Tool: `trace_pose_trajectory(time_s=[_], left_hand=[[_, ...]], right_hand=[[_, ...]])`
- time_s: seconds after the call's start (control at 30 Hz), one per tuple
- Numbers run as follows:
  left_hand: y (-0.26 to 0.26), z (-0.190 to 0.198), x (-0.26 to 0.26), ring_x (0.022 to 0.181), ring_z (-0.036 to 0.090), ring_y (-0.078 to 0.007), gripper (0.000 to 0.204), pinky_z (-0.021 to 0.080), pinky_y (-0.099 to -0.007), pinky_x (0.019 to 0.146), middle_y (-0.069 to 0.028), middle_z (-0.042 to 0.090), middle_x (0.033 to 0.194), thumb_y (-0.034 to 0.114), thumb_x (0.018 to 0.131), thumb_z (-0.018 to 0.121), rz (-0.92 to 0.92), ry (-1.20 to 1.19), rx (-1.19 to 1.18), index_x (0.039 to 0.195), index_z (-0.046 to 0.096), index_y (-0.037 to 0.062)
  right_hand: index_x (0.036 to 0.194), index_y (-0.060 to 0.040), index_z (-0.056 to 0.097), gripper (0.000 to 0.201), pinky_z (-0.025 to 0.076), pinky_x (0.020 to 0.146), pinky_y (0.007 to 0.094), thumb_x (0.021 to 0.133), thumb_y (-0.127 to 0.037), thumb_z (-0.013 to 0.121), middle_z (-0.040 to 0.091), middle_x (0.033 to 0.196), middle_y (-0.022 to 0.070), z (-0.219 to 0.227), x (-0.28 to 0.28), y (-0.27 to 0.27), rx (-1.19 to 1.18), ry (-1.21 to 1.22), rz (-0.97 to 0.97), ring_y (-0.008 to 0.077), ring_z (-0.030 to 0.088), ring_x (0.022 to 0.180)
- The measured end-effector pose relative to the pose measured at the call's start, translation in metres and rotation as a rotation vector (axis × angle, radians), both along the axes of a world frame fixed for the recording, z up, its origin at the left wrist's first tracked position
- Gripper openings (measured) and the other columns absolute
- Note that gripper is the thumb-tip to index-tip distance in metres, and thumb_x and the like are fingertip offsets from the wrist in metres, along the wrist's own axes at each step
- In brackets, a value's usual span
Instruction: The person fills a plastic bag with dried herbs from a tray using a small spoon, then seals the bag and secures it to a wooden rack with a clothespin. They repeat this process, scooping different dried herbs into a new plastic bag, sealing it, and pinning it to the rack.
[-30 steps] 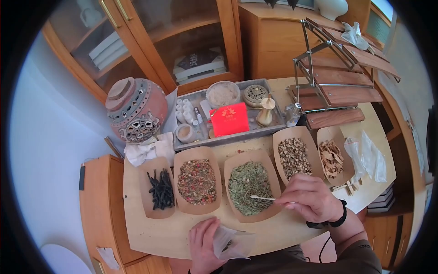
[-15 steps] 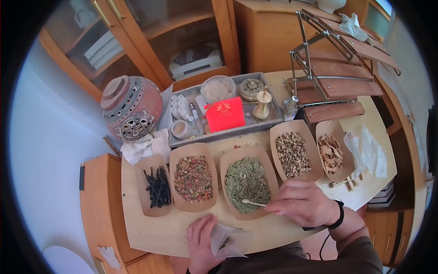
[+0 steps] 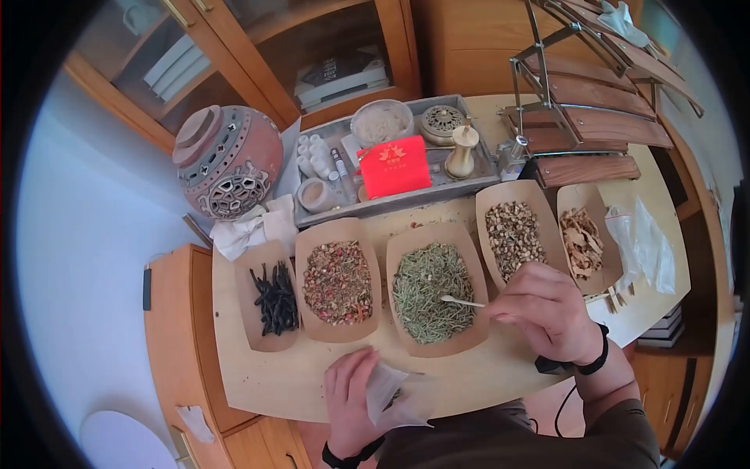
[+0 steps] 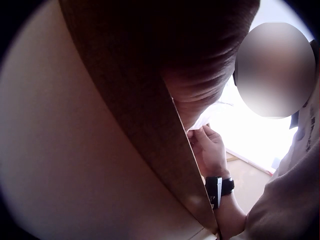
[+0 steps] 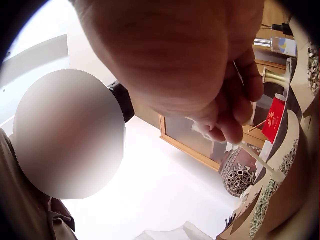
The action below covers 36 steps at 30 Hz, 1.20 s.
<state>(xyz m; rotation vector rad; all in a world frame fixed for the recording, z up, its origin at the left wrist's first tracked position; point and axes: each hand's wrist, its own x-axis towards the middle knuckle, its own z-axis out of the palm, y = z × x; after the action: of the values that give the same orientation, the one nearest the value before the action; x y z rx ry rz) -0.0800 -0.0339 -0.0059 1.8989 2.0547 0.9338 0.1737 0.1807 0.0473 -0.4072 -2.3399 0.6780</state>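
My right hand [image 3: 543,309] pinches the handle of a small pale spoon [image 3: 466,302]. Its bowl is over the dried green herb [image 3: 426,273], which fills a brown paper tray [image 3: 410,236]. In the right wrist view, the spoon [image 5: 260,161] extends from the fingertips to the herb. My left hand [image 3: 349,399] holds a small translucent pouch [image 3: 410,402] at the table's front edge, with some dark bits visible inside. Between the left hand and the herb tray is bare tabletop. The left wrist view is mostly filled by the table's underside and palm.
More paper trays hold black pods [image 3: 275,301], a reddish flower mix [image 3: 340,285], chopped brown pieces [image 3: 512,234] and bark chips [image 3: 582,242]. Behind stand a grey tray [image 3: 367,209] of incense things, a pierced clay pot [image 3: 230,160] and a folding wooden rack [image 3: 594,125]. Plastic bags [image 3: 652,246] lie right.
The spoon dipped toward the near end of the green herb, then came back toward its middle with the right hand. The left hand keeps holding the pouch. The head view has shifted slightly.
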Motion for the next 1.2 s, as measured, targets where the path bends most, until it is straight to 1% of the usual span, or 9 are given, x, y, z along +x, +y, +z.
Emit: trace_pose_trajectory(time_s=[0.23, 0.33, 0.43, 0.57, 0.73, 0.87, 0.93, 1.13, 1.2], left_hand=[[0.001, 0.001, 0.0, 0.12, 0.06, -0.0404, 0.079, 0.05, -0.0493, 0.102, -0.0195, 0.063, 0.134, 0.028, 0.069, 0.094, -0.008, 0.017, -0.003, 0.136, 0.061, 0.0009], [0.002, 0.002, 0.001, 0.12, 0.06, -0.0403, 0.079, 0.05, -0.0493, 0.102, -0.0195, 0.063, 0.134, 0.028, 0.069, 0.093, -0.01, 0.018, -0.001, 0.136, 0.061, 0.0009], [0.001, 0.002, 0.0, 0.121, 0.06, -0.0405, 0.078, 0.05, -0.0495, 0.102, -0.0197, 0.063, 0.134, 0.027, 0.07, 0.093, 0.001, 0.013, 0.004, 0.136, 0.061, 0.0008], [0.001, 0.002, 0.001, 0.121, 0.06, -0.041, 0.078, 0.05, -0.0494, 0.102, -0.0197, 0.063, 0.134, 0.026, 0.069, 0.092, 0.001, 0.023, 0.002, 0.136, 0.06, 0.0011], [0.001, -0.002, 0.001, 0.12, 0.06, -0.0413, 0.081, 0.051, -0.0491, 0.101, -0.0198, 0.063, 0.135, 0.026, 0.068, 0.093, -0.033, 0.012, 0.025, 0.138, 0.06, 0.0011], [0.001, -0.003, 0.001, 0.12, 0.06, -0.041, 0.082, 0.051, -0.0493, 0.1, -0.0198, 0.063, 0.135, 0.026, 0.067, 0.093, -0.026, 0.052, 0.052, 0.138, 0.059, 0.0009], [0.0, -0.003, 0.002, 0.12, 0.06, -0.0408, 0.082, 0.051, -0.0494, 0.099, -0.0197, 0.063, 0.135, 0.025, 0.067, 0.094, -0.013, 0.053, 0.051, 0.138, 0.059, 0.001], [0.002, -0.002, 0.003, 0.12, 0.06, -0.0409, 0.083, 0.051, -0.0495, 0.1, -0.0197, 0.063, 0.135, 0.026, 0.067, 0.094, -0.021, 0.047, 0.041, 0.138, 0.059, 0.0011], [0.002, -0.002, 0.001, 0.12, 0.06, -0.041, 0.083, 0.051, -0.0494, 0.1, -0.0202, 0.063, 0.135, 0.027, 0.067, 0.094, -0.025, 0.056, 0.038, 0.138, 0.059, 0.0009]], right_hand=[[0.11, -0.0039, 0.077, 0.029, 0.052, 0.07, 0.0397, 0.081, -0.005, 0.08, 0.071, 0.092, 0.0073, -0.007, -0.012, -0.007, -0.042, 0.029, 0.082, 0.0269, 0.065, 0.082], [0.11, -0.004, 0.077, 0.029, 0.053, 0.071, 0.0384, 0.081, -0.006, 0.08, 0.071, 0.093, 0.0073, -0.007, -0.015, -0.008, 0.046, -0.019, 0.067, 0.0272, 0.065, 0.083], [0.11, -0.0038, 0.077, 0.029, 0.054, 0.072, 0.0384, 0.081, -0.005, 0.08, 0.071, 0.095, 0.0073, -0.007, -0.006, -0.002, 0.051, -0.074, -0.032, 0.0278, 0.066, 0.085], [0.11, -0.0043, 0.076, 0.03, 0.055, 0.073, 0.039, 0.08, -0.005, 0.08, 0.071, 0.095, 0.0067, -0.003, -0.005, 0.001, -0.01, -0.013, -0.047, 0.0277, 0.066, 0.087], [0.109, -0.0047, 0.076, 0.026, 0.055, 0.075, 0.0388, 0.082, -0.006, 0.078, 0.071, 0.093, 0.0065, -0.013, -0.025, -0.012, -0.019, 0.068, 0.116, 0.0268, 0.066, 0.088], [0.109, -0.0044, 0.077, 0.028, 0.056, 0.076, 0.0383, 0.082, -0.005, 0.078, 0.072, 0.096, 0.0062, -0.009, -0.017, -0.005, 0.059, -0.035, 0.055, 0.0267, 0.066, 0.089], [0.11, -0.0045, 0.077, 0.031, 0.055, 0.076, 0.0389, 0.079, -0.004, 0.077, 0.072, 0.098, 0.0058, -0.009, -0.011, 0.0, 0.043, -0.031, -0.068, 0.027, 0.066, 0.089], [0.11, -0.0046, 0.077, 0.033, 0.055, 0.076, 0.0398, 0.077, -0.004, 0.079, 0.071, 0.096, 0.006, -0.013, -0.022, -0.002, -0.009, 0.119, 0.02, 0.028, 0.065, 0.088], [0.11, -0.0045, 0.077, 0.034, 0.055, 0.076, 0.0396, 0.076, -0.003, 0.079, 0.071, 0.097, 0.0061, -0.016, -0.022, -0.003, 0.016, 0.073, -0.002, 0.0282, 0.065, 0.088]])
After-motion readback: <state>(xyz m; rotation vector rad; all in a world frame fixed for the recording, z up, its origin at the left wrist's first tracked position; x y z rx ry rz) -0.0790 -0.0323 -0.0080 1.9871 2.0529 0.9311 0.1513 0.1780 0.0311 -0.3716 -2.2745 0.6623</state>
